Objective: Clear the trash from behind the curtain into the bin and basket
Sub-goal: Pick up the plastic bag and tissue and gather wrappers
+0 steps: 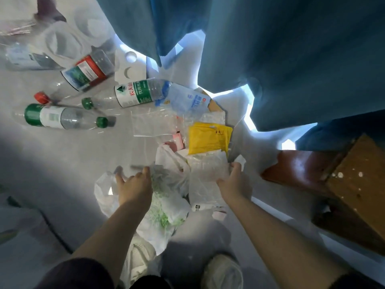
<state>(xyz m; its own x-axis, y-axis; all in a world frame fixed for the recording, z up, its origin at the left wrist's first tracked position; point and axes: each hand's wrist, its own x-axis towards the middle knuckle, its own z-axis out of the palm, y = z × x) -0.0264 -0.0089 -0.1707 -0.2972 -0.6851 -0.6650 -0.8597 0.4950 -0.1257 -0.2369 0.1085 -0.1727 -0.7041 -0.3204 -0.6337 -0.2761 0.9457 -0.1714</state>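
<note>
A: In the head view, what do the hands have?

B: The left hand (135,185) is spread open, fingers (119,177) splayed over the crumpled white plastic bag with green print (164,205). It presses on the bag, but I see nothing closed in it. The right hand (234,181) is curled, and it seems to pinch the edge of a clear thin plastic bag (205,174); how firm that hold is, I cannot tell.

A: And the rest of the trash?

B: Just ahead of the right hand lies a flat yellow packet (209,138), under the hem of the teal curtain (291,59). Ahead of the left hand, well apart, lie clear plastic bottles with green caps (133,93) and one with a red cap (83,77). I see no bin or basket.

A: What might go wrong?

B: The bags overlap. Lifting one by a thin edge could drag loose scraps with it and spill them, or the film could slip free. A careless sweep might roll the bottles. The curtain could also hide leftover pieces, I'd judge.
</note>
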